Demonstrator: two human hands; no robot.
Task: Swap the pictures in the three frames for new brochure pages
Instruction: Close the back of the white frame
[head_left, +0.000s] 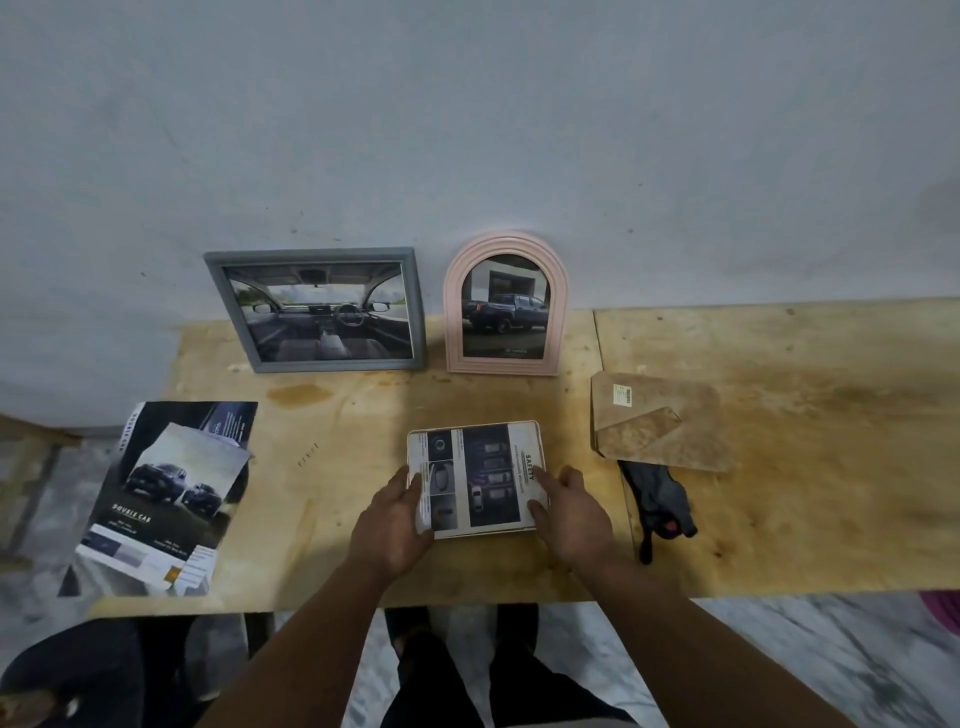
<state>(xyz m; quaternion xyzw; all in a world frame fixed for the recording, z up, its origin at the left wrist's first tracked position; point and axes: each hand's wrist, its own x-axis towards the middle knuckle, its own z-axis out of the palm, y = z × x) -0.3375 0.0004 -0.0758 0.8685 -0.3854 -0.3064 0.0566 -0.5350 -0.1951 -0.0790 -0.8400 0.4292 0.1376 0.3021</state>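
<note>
A small white frame (475, 480) lies flat on the plywood table (779, 467) with a "SAFETY" brochure page in it. My left hand (392, 525) grips its left edge, thumb over the front. The fingers of my right hand (569, 512) press on its right side. At the wall lean a grey frame (317, 309) with a car-interior picture and a pink arched frame (505, 304) with a pickup picture. The open brochure (161, 499) with loose cut pages lies at the table's left front.
A brown backing board (660, 421) with a fold-out stand lies at the right. Black scissors (662, 501) lie just in front of it. My legs and a marbled floor show below the table's front edge.
</note>
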